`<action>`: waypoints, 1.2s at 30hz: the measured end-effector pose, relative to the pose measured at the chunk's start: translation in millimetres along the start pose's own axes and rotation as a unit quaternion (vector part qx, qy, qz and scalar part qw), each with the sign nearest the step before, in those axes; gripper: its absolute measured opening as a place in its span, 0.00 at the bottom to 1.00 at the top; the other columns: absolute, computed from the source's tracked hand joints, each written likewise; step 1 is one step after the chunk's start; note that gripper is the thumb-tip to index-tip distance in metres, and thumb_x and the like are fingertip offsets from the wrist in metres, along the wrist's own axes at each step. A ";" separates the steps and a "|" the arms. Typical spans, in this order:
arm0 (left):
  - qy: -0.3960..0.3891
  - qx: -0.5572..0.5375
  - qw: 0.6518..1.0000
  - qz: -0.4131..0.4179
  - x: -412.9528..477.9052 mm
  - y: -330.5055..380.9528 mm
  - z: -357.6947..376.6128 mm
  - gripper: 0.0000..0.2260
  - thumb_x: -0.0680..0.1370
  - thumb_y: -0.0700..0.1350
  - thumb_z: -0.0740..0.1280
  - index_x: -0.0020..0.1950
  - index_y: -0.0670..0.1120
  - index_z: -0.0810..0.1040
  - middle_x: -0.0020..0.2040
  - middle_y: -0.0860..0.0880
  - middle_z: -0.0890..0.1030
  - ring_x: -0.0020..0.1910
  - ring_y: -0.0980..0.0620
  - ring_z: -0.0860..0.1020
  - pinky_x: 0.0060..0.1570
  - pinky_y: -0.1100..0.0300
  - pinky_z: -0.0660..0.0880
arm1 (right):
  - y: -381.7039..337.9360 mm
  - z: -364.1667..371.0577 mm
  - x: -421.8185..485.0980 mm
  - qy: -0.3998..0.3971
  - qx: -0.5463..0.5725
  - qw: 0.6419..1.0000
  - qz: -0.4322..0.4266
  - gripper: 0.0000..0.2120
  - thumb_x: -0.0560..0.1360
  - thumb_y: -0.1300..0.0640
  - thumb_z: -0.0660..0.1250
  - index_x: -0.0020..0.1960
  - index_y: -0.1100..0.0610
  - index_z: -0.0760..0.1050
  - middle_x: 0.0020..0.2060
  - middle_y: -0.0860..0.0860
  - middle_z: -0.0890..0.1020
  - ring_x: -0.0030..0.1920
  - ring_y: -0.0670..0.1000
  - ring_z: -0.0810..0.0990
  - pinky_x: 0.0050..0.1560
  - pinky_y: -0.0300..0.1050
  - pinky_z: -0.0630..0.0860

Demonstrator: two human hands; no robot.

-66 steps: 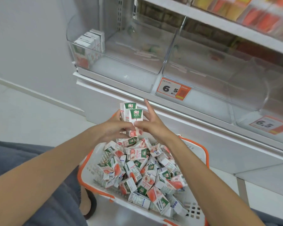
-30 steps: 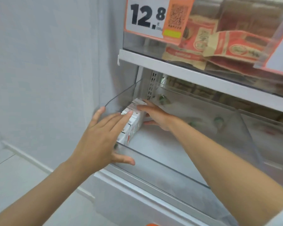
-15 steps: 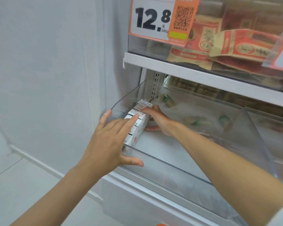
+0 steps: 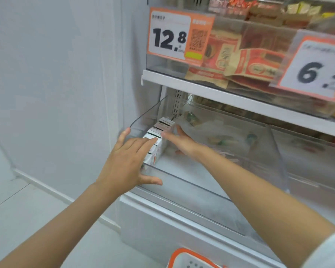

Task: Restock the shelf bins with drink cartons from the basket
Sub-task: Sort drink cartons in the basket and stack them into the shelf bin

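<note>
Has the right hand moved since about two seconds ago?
Yes. The right hand left its spot above the basket and went up into the clear bin, where it is now open beside the carton row.

Drink cartons (image 4: 159,141): white, each top crossed by a dark stripe, with red-orange on the side faces.
Bin (image 4: 182,183): clear, colourless plastic.
Shelf (image 4: 201,89): white.
12.8 price tag (image 4: 179,35): orange border, white panel, black digits, a brown speckled QR pattern on orange and a yellow-green strip beneath.
6.5 price tag (image 4: 315,70): orange edge, white panel, black digits.
Packets (image 4: 255,68): kraft brown with red panels.
Basket (image 4: 191,258): white, dotted with holes, orange rim.
Wall (image 4: 56,74): pale grey.
</note>
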State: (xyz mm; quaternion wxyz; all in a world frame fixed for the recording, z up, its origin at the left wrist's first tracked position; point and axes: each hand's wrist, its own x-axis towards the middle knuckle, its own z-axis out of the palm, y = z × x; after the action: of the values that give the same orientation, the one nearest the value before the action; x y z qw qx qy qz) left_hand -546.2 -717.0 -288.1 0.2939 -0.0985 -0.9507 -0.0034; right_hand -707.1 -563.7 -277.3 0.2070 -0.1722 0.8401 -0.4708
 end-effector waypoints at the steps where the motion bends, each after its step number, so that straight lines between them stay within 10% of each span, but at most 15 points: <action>1: -0.002 0.005 1.000 -0.003 -0.9 2.9 -2.6 0.45 0.61 0.72 0.66 0.66 0.40 0.76 0.58 0.46 0.81 0.58 0.44 0.79 0.73 0.44 0.51 | -1.5 -1.2 -13.3 0.012 -0.030 0.999 -0.028 0.41 0.75 0.39 0.67 0.79 0.51 0.51 0.73 0.44 0.64 0.68 0.46 0.67 0.64 0.41 0.71; 3: 0.003 0.010 1.000 -0.025 -4.6 13.0 -8.9 0.42 0.60 0.67 0.73 0.65 0.41 0.76 0.57 0.45 0.80 0.59 0.43 0.78 0.73 0.42 0.55 | -3.0 -6.4 -46.7 0.039 -0.074 0.992 -0.098 0.29 0.77 0.48 0.68 0.74 0.57 0.65 0.65 0.47 0.71 0.63 0.46 0.71 0.54 0.27 0.67; 12: -0.109 -0.146 0.973 -0.141 -59.1 149.1 -33.9 0.21 0.71 0.53 0.74 0.58 0.45 0.74 0.53 0.45 0.76 0.54 0.43 0.74 0.51 0.47 0.71 | 42.3 -26.7 -249.2 0.200 -0.307 0.904 -0.221 0.08 0.74 0.59 0.65 0.52 0.55 0.79 0.42 0.46 0.74 0.43 0.51 0.76 0.44 0.48 0.73; 22: -0.393 -0.385 0.792 -0.263 -185.7 269.8 22.1 0.22 0.73 0.49 0.74 0.63 0.45 0.72 0.59 0.46 0.73 0.47 0.49 0.74 0.46 0.65 0.73 | 279.9 1.9 -388.6 -0.051 -0.205 0.969 0.124 0.23 0.77 0.56 0.67 0.71 0.59 0.69 0.69 0.56 0.72 0.65 0.52 0.73 0.61 0.39 0.67; 28: -0.413 -0.383 0.786 -0.253 -200.2 267.0 43.7 0.20 0.73 0.51 0.73 0.61 0.49 0.72 0.56 0.48 0.73 0.47 0.51 0.76 0.43 0.67 0.74 | 312.8 61.9 -364.8 -0.126 -0.232 0.955 0.135 0.39 0.75 0.52 0.70 0.79 0.56 0.52 0.76 0.56 0.62 0.75 0.58 0.59 0.75 0.55 0.58; 32: -0.440 -0.340 0.795 -0.242 -214.2 259.1 55.3 0.18 0.77 0.52 0.69 0.65 0.51 0.71 0.61 0.51 0.74 0.51 0.54 0.76 0.49 0.57 0.76 | 326.1 72.9 -359.9 -0.060 -0.282 0.951 0.116 0.21 0.71 0.66 0.69 0.59 0.53 0.67 0.49 0.53 0.76 0.50 0.54 0.77 0.52 0.54 0.77; 36: -0.444 -0.347 0.789 -0.245 -218.9 263.1 61.7 0.25 0.77 0.47 0.70 0.72 0.50 0.66 0.72 0.50 0.69 0.62 0.52 0.74 0.52 0.63 0.74 | 318.8 64.2 -360.6 -0.079 -0.158 0.977 0.120 0.19 0.71 0.60 0.74 0.49 0.53 0.64 0.41 0.52 0.76 0.38 0.49 0.74 0.37 0.48 0.72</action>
State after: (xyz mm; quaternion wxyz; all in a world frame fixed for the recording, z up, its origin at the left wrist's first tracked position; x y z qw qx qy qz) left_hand -354.0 -495.6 -475.1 -0.2257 0.0522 -0.9033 -0.3610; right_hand -396.2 -276.7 -515.5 0.2984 -0.1374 0.8993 -0.2888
